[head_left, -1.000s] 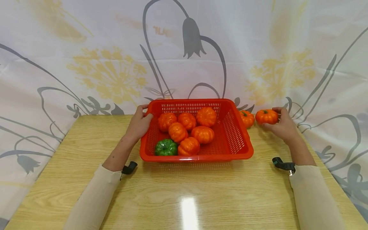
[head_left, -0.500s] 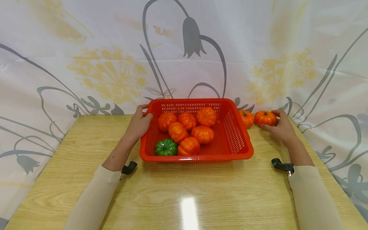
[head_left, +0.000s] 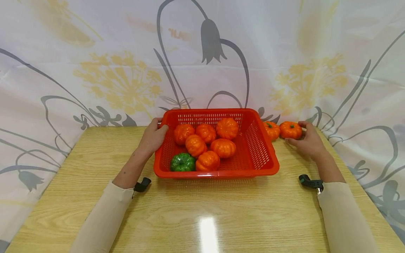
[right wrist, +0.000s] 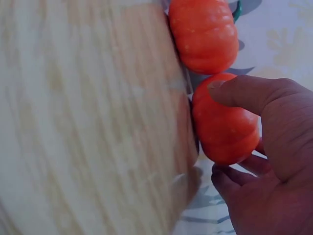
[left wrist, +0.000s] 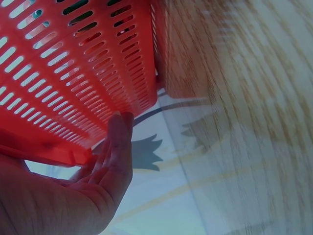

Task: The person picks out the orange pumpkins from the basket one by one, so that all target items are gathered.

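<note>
A red plastic basket (head_left: 218, 173) with slotted walls stands on the table, holding several orange pumpkins (head_left: 227, 128) and one green pumpkin (head_left: 182, 162) at its front left. My left hand (head_left: 153, 137) grips the basket's left rim, thumb over the edge; in the left wrist view its fingers (left wrist: 120, 142) lie against the outer wall. To the right of the basket, my right hand (head_left: 310, 140) holds a small orange pumpkin (head_left: 290, 130), with the thumb (right wrist: 239, 93) across it and the other fingers on its far side. Another orange pumpkin (head_left: 272, 131) sits between it and the basket, partly hidden by the basket's wall.
The wooden table (head_left: 177, 214) extends in front of the basket and to both sides. Directly behind its far edge hangs a flower-printed cloth (head_left: 126, 70), which also runs down both sides. A black wrist device (head_left: 311, 182) is worn at each sleeve.
My right hand has moved slightly left with its orange pumpkin, bringing it right beside the other pumpkin outside the basket. The left hand and basket stay practically in place.
</note>
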`<state>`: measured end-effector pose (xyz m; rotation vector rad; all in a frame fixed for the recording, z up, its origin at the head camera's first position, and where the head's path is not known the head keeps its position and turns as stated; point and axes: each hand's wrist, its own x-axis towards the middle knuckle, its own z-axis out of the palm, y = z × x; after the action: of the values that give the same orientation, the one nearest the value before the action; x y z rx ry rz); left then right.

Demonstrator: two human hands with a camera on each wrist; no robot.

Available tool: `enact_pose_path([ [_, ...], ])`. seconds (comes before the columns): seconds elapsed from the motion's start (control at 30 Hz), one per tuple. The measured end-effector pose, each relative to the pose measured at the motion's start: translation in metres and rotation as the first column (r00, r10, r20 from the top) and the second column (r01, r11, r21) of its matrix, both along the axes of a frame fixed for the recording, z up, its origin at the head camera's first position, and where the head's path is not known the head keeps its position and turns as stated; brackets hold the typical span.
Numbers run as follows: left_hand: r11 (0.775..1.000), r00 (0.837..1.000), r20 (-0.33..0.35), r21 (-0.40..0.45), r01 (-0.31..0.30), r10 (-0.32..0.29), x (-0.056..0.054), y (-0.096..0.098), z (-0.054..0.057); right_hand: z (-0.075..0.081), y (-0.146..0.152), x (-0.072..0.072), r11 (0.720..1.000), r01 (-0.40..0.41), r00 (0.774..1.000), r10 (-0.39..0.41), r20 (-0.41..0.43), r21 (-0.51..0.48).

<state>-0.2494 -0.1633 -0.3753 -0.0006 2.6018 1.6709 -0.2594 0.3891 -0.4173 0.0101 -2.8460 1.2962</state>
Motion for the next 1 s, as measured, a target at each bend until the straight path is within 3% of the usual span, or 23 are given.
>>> enact_pose_path([
  [0.2, 1.0, 1.0, 0.002, -0.001, 0.005, -0.005, 0.0, 0.0, 0.0, 0.015, -0.002, 0.002, 0.999, -0.029, 0.995, 0.031, -0.09, 0.03],
  [0.47, 1.0, 1.0, 0.001, 0.002, 0.0, 0.0, 0.0, 0.0, 0.001, 0.044, -0.022, 0.009, 0.995, -0.065, 0.964, 0.081, -0.252, 0.07],
  [0.8, 1.0, 1.0, -0.001, 0.006, 0.001, -0.001, 0.001, 0.0, 0.0, 0.076, -0.066, 0.024, 0.98, -0.169, 0.941, 0.192, -0.28, 0.103],
  [1.0, 1.0, 1.0, -0.004, -0.025, 0.002, -0.002, 0.001, 0.0, 0.0, 0.083, -0.094, 0.035, 0.951, -0.244, 0.873, 0.3, -0.385, 0.189],
])
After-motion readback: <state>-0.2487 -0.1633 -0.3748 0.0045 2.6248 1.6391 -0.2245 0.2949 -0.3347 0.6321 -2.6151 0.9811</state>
